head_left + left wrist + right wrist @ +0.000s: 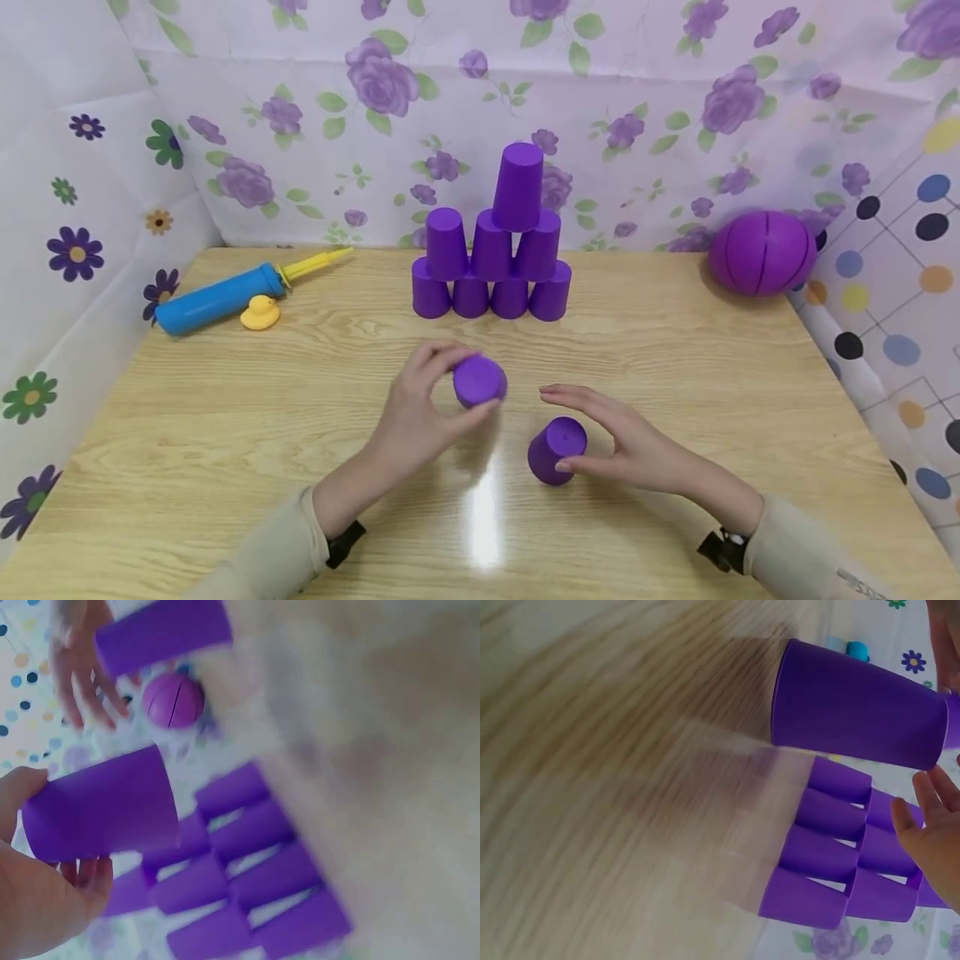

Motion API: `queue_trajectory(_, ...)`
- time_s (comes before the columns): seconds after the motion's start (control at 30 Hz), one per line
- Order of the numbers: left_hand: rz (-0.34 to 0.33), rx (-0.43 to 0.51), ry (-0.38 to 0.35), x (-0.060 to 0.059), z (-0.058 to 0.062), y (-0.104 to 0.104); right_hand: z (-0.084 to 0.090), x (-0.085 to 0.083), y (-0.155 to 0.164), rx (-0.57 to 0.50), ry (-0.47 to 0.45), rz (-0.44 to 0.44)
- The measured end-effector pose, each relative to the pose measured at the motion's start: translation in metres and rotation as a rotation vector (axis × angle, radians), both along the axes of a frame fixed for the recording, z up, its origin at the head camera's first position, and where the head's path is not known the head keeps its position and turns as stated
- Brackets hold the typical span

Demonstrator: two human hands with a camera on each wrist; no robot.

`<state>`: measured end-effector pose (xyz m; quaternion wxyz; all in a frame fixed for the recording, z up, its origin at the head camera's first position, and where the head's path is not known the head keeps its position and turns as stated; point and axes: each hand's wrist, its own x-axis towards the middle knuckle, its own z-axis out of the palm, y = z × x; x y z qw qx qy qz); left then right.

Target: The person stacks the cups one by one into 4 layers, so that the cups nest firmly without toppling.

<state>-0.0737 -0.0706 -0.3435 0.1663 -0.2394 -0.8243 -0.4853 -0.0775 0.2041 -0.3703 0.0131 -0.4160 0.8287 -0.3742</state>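
My left hand [420, 400] holds a purple cup [478, 381] between thumb and fingers, bottom up and off the table. In the left wrist view this cup [105, 806] lies across the fingers. Another purple cup [553, 454] stands upside down on the table in front of my right hand [622, 437]. That hand's fingers are spread, its thumb overlapping the cup's side in the head view and its other fingertips apart from it. Farther back rises a pyramid of upside-down purple cups [491, 246]: a bottom row of several, three above, and one top cup [519, 187] over the middle and right ones.
On the left of the wooden table [262, 433] lie a blue pump [217, 298] with a yellow nozzle and a yellow rubber duck [260, 313]. A purple ball [762, 252] sits at the back right corner. Flowered cloth [300, 158] hangs behind the table.
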Motion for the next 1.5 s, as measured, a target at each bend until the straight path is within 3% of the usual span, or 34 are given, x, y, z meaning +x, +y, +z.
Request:
queue_trajectory(0.1,0.088,-0.024,0.08,-0.015,0.016,-0.007,-0.003,-0.001,-0.005,-0.021,-0.01,-0.009)
queue_trajectory(0.23,0.135,-0.028,0.069,-0.036,0.044,-0.021,-0.004,-0.004,-0.012,-0.032,-0.034,-0.027)
queue_trajectory(0.43,0.136,0.084,-0.048,-0.067,0.086,-0.042,-0.006,-0.003,-0.011,-0.05,-0.042,-0.029)
queue_trajectory(0.67,0.147,0.208,-0.183,-0.098,0.113,-0.048,-0.014,-0.003,-0.001,-0.064,-0.145,-0.004)
queue_trajectory(0.83,0.143,0.271,-0.288,-0.124,0.121,-0.042,-0.015,-0.001,0.003,-0.081,-0.19,0.029)
queue_trajectory(1.0,0.152,0.33,-0.288,-0.146,0.123,-0.033,-0.012,-0.001,0.003,-0.048,-0.178,0.011)
queue_trajectory(1.2,0.104,0.283,-0.252,-0.161,0.125,-0.026,-0.012,0.0,0.003,-0.008,-0.196,0.01)
queue_trajectory(1.5,0.004,0.306,-0.312,-0.184,0.118,-0.029,-0.004,-0.001,0.002,0.033,-0.234,-0.022)
